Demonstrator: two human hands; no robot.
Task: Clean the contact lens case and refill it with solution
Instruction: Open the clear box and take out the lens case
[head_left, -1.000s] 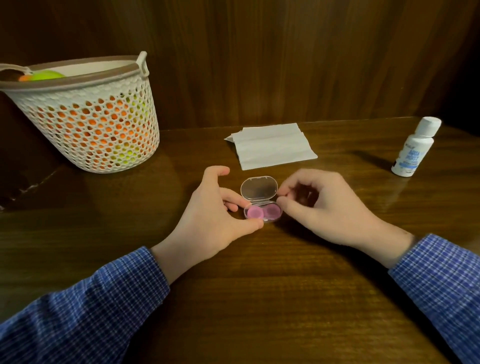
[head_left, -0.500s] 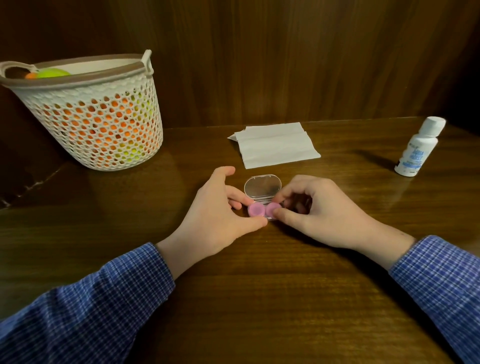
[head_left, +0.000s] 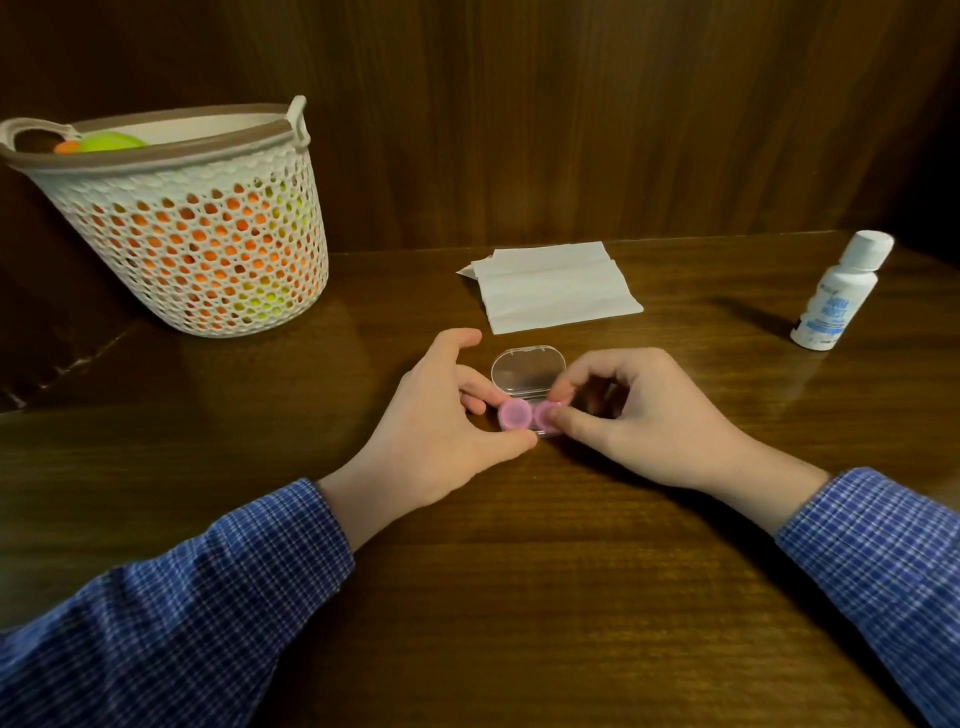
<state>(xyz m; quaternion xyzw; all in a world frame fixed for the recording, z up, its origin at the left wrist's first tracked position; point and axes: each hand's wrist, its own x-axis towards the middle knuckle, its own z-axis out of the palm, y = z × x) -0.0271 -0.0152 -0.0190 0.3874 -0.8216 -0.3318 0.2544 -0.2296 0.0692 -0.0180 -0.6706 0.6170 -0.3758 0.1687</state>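
A small contact lens case (head_left: 527, 395) lies on the wooden table (head_left: 519, 597), its clear lid (head_left: 528, 370) flipped open away from me. Inside sit two pink round caps; the left pink cap (head_left: 515, 414) shows fully. My left hand (head_left: 436, 431) steadies the case from the left with thumb and fingers. My right hand (head_left: 639, 415) pinches the right pink cap (head_left: 544, 414) between thumb and forefinger. A white solution bottle (head_left: 836, 293) with a white cap stands at the far right, apart from both hands.
A folded white tissue (head_left: 556, 286) lies just behind the case. A white mesh basket (head_left: 187, 234) holding orange and yellow-green things stands at the back left. A dark wooden wall rises behind the table.
My right thumb and forefinger have closed in from the case's right edge onto the right pink cap. My left hand keeps its hold on the case.
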